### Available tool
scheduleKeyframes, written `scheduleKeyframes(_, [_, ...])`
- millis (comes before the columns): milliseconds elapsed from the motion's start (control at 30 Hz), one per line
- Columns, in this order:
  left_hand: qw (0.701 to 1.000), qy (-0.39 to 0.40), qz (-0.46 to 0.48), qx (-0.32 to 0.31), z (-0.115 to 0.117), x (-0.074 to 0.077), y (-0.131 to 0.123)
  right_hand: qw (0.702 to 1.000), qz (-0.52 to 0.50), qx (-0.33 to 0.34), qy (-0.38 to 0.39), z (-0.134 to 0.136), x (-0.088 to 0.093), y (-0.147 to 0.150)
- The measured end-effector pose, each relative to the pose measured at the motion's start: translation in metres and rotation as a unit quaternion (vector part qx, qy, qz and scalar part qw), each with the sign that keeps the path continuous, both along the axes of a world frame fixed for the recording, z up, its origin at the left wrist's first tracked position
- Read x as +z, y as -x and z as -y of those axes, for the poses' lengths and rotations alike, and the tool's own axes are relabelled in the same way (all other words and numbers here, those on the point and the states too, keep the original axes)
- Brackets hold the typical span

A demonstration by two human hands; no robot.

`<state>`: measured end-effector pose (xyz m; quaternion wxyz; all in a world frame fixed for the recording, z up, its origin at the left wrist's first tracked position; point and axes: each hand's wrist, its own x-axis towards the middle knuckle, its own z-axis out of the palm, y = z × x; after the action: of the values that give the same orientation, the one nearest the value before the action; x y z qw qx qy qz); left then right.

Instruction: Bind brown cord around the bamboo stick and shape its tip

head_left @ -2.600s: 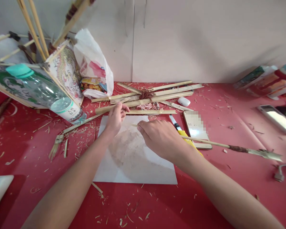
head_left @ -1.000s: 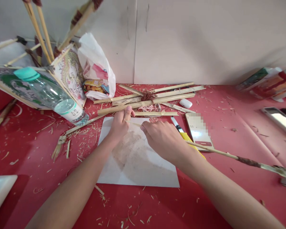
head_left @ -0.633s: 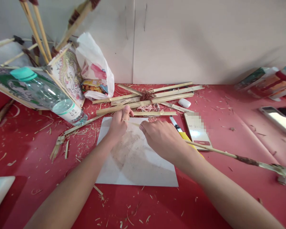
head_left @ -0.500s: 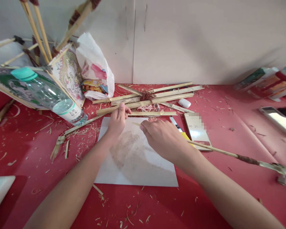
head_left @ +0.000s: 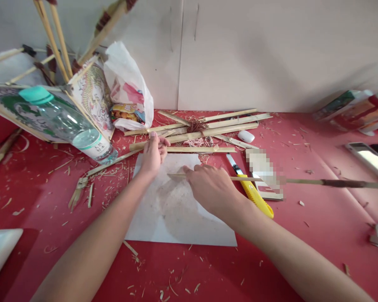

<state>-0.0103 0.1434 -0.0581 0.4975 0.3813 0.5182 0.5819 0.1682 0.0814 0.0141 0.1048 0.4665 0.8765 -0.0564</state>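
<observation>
While the thin bamboo stick (head_left: 302,181) is gripped near its tip by the closed right hand (head_left: 212,188) over the white sheet (head_left: 176,222), its long unsupported end toward 3 o'clock above the yellow utility knife (head_left: 255,196), snagging or snapping under leverage is judged possible, the left hand (head_left: 153,154) at 10 o'clock being curled closed, contents not discernible.

Bright, diffuse light fell evenly from above the right hand (head_left: 212,191). Soft shadows lay on the white sheet (head_left: 151,228) beneath its grip and on the wall (head_left: 271,54) beyond. The thin stick (head_left: 302,181) softened far right of the grip, where a screen (head_left: 370,157) glared. Wide-angle distortion bowed both outer edges, and a pixelated patch (head_left: 263,165) sat just right.
</observation>
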Motion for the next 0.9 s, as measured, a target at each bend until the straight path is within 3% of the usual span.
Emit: scheduleKeyframes(900, [1.000,-0.001,0.018,-0.004,0.001,-0.002,-0.001,0.999,-0.020,0.043,-0.002,0.008,-0.007,0.006])
